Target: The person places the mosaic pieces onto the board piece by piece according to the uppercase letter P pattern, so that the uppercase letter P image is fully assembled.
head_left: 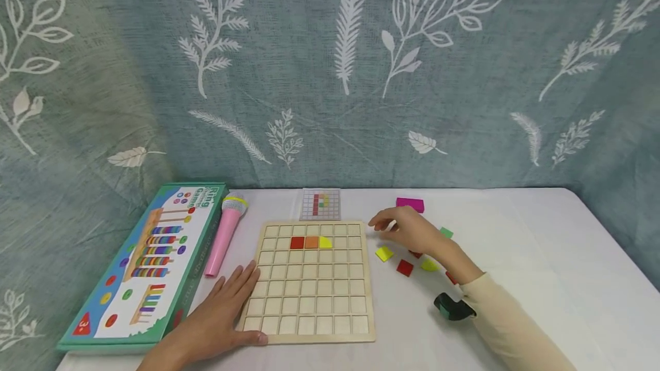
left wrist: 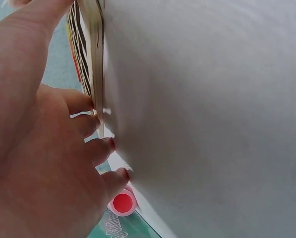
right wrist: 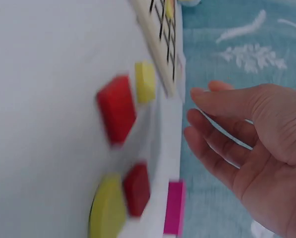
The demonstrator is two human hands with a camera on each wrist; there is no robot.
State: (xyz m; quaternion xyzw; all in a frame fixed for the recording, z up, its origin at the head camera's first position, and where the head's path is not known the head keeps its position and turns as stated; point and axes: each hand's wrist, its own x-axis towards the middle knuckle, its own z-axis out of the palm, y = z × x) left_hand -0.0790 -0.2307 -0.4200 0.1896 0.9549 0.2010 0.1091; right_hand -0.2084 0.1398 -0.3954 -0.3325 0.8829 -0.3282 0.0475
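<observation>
My left hand (head_left: 219, 314) rests with spread fingers along the left edge of a wooden grid board (head_left: 308, 305), its thumb on the near-left corner. In the board's upper part sit a red square (head_left: 297, 243), an orange square (head_left: 311, 243) and a yellow round-edged piece (head_left: 325, 242), side by side. Over the table right of the board hovers my right hand (head_left: 412, 231), fingers loosely bent and nothing between them in the right wrist view. Below it lie a yellow tile (head_left: 384, 253), a red tile (head_left: 404, 268), a yellow rounded piece (head_left: 429, 264) and other pieces partly covered by the arm.
Behind the board lies a small pattern card (head_left: 320, 205). A magenta block (head_left: 410, 205) is at the back. On the left are a pink microphone (head_left: 224, 239) and a boxed ring game (head_left: 149, 262). A leaf-patterned curtain (head_left: 309, 73) hangs behind the table.
</observation>
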